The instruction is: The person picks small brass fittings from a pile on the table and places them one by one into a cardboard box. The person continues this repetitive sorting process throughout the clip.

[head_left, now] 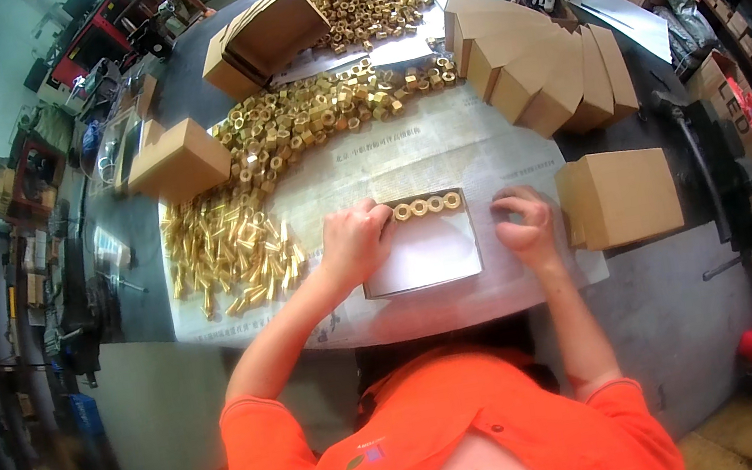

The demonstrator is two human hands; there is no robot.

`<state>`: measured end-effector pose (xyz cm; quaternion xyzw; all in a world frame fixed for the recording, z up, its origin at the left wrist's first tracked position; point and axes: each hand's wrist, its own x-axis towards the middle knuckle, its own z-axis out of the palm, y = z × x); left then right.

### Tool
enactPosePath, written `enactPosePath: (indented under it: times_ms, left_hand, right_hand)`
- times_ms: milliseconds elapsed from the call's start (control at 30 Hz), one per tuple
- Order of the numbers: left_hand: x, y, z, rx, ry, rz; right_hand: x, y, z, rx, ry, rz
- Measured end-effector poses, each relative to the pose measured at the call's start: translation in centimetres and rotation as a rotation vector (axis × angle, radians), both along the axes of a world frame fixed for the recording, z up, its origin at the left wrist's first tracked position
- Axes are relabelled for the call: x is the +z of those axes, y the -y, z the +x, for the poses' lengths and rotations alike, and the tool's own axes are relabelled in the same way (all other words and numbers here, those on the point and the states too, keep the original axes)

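A shallow open cardboard box (423, 284) with a white-lined bottom lies in front of me. Along its far wall runs a row of several brass hex nuts (419, 207). My left hand (358, 243) is closed over the box's far left corner, its fingertips by the left end of that row. What lies under those fingertips is hidden. Just off the box's right side, my right hand (523, 221) hovers apart from it with curled fingers. Whether anything small sits in that curl I cannot make out.
Loose brass nuts (308, 113) spread beyond the box. Brass pin-like parts (227, 258) lie to the left. Farther back is another nut heap (368, 0). Cardboard boxes stand around: left (178, 163), back (267, 41), fanned stack (545, 60), right (621, 196). Printed paper (440, 141) covers the table.
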<state>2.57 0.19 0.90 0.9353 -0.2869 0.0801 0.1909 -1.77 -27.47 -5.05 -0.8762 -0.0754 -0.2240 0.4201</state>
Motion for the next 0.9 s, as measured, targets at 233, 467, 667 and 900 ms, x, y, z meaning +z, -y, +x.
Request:
enactPosePath:
  times_ms: [233, 467, 667, 900]
  left_hand:
    - [2.1, -1.6, 3.7, -0.055, -0.143, -0.289]
    - [-1.4, -2.6, 12.0, 0.215, -0.019, -0.093]
    - [-4.2, -0.5, 14.8, 0.245, 0.106, 0.098]
    - [-4.6, -0.5, 14.2, 0.289, 0.01, 0.043]
  right_hand:
    - [0.2, 0.0, -0.1, -0.011, -0.014, 0.017]
    - [0.2, 0.1, 0.0, 0.0, -0.047, 0.048]
    - [0.6, -0.1, -0.1, 0.012, -0.061, 0.062]
    - [1.1, -0.3, -0.2, 0.006, -0.063, 0.058]
